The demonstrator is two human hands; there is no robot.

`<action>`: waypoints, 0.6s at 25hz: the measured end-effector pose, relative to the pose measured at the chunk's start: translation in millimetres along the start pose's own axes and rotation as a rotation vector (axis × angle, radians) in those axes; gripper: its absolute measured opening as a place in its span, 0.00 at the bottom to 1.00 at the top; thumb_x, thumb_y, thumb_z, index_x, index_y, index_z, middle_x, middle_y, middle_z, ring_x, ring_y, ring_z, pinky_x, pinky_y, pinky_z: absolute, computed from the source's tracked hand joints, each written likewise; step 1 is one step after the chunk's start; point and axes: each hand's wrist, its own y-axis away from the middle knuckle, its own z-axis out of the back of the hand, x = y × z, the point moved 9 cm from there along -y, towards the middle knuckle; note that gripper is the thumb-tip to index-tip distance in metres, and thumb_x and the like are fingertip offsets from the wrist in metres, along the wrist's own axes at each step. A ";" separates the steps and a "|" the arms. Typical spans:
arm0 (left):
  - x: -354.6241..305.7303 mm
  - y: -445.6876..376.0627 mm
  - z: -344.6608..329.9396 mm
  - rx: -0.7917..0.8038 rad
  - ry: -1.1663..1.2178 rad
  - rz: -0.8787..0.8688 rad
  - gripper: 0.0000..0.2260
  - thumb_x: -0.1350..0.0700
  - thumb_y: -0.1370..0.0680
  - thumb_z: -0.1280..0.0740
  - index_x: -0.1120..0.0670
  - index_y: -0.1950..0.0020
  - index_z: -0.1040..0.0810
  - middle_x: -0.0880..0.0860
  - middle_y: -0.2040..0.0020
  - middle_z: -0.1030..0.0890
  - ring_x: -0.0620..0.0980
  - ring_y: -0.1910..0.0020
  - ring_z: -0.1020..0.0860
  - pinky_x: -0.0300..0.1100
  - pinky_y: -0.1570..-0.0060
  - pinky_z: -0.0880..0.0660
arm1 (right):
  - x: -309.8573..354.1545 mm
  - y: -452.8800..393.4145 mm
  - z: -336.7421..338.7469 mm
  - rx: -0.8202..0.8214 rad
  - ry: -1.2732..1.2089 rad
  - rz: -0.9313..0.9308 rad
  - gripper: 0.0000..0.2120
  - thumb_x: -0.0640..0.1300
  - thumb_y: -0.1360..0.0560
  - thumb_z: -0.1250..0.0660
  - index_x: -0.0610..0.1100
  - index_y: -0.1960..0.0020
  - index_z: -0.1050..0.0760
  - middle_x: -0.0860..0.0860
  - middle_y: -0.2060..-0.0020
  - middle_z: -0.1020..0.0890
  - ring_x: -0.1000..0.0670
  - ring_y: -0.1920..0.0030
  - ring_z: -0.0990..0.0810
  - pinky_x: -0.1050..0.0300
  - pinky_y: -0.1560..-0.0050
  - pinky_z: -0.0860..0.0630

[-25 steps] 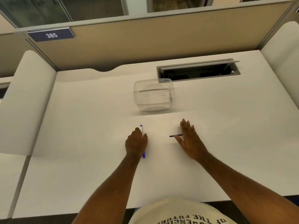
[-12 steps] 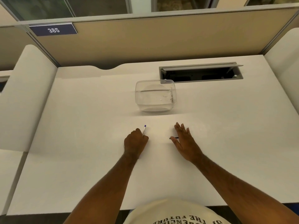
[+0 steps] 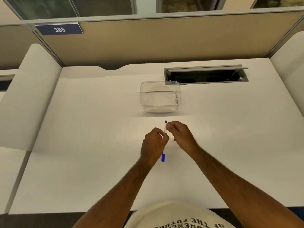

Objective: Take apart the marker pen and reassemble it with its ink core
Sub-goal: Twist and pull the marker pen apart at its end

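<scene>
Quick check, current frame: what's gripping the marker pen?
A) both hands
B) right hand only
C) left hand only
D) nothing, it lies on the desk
A: the left hand grips the marker pen mid-barrel, and the right hand pinches it just above, near the far blue end, clear of the desk.

Left grip point(image 3: 154, 142) and right grip point(image 3: 179, 134) curled, touching

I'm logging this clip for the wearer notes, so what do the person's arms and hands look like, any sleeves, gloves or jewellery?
Both forearms are bare up to the frame edge, with no sleeves showing. The left hand and right hand wear no gloves, and no rings or watch are visible. A cream shirt with dark printed lettering shows at the bottom edge.
</scene>
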 end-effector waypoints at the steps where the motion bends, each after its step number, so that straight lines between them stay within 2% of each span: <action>1: -3.8 3.4 0.2 -0.008 0.019 -0.010 0.07 0.52 0.20 0.31 0.55 0.48 0.21 0.45 0.62 0.21 0.44 0.65 0.22 0.41 0.60 0.23 | 6.9 0.3 -0.8 0.011 -0.056 -0.012 0.10 0.49 0.17 0.36 0.46 0.45 0.18 0.55 0.51 0.15 0.56 0.49 0.17 0.53 0.46 0.22; 4: -8.4 6.9 4.0 -0.035 0.078 -0.008 0.06 0.52 0.19 0.31 0.54 0.48 0.21 0.48 0.59 0.18 0.48 0.61 0.20 0.44 0.58 0.21 | 24.1 4.5 0.4 0.013 -0.126 -0.016 0.09 0.42 0.16 0.37 0.43 0.46 0.17 0.53 0.52 0.14 0.58 0.53 0.16 0.63 0.51 0.24; 6: -10.9 8.5 7.7 -0.031 0.086 -0.015 0.07 0.51 0.19 0.32 0.54 0.47 0.21 0.48 0.57 0.18 0.48 0.60 0.20 0.39 0.59 0.23 | 27.7 7.4 -1.5 0.014 -0.129 -0.036 0.10 0.43 0.16 0.37 0.41 0.45 0.18 0.55 0.52 0.14 0.61 0.55 0.16 0.66 0.56 0.26; 8: -13.4 9.6 12.3 -0.018 0.086 -0.045 0.10 0.48 0.19 0.32 0.53 0.47 0.20 0.46 0.57 0.18 0.45 0.61 0.21 0.35 0.61 0.26 | 28.5 9.3 -3.8 0.008 -0.128 -0.041 0.11 0.43 0.15 0.38 0.40 0.43 0.19 0.54 0.52 0.15 0.61 0.55 0.17 0.66 0.57 0.26; 10: -13.1 9.5 18.0 -0.014 0.119 -0.068 0.10 0.45 0.20 0.31 0.52 0.51 0.19 0.46 0.59 0.18 0.45 0.62 0.21 0.38 0.61 0.25 | 33.5 12.0 -4.5 -0.004 -0.130 -0.015 0.11 0.43 0.15 0.40 0.40 0.44 0.21 0.52 0.55 0.15 0.61 0.58 0.17 0.67 0.57 0.25; 12: -9.2 8.4 27.1 -0.051 0.186 -0.067 0.09 0.47 0.20 0.30 0.51 0.55 0.21 0.47 0.60 0.18 0.48 0.62 0.21 0.43 0.59 0.24 | 37.4 15.4 -3.6 -0.013 -0.135 0.015 0.10 0.43 0.14 0.41 0.40 0.45 0.23 0.51 0.59 0.16 0.60 0.62 0.17 0.67 0.56 0.23; 15: -7.3 8.1 45.3 -0.110 0.364 -0.056 0.04 0.51 0.19 0.31 0.49 0.52 0.20 0.47 0.56 0.16 0.48 0.55 0.18 0.39 0.57 0.23 | 43.2 20.8 -3.8 0.022 -0.129 0.084 0.09 0.41 0.14 0.41 0.41 0.45 0.22 0.49 0.61 0.19 0.57 0.63 0.20 0.65 0.58 0.23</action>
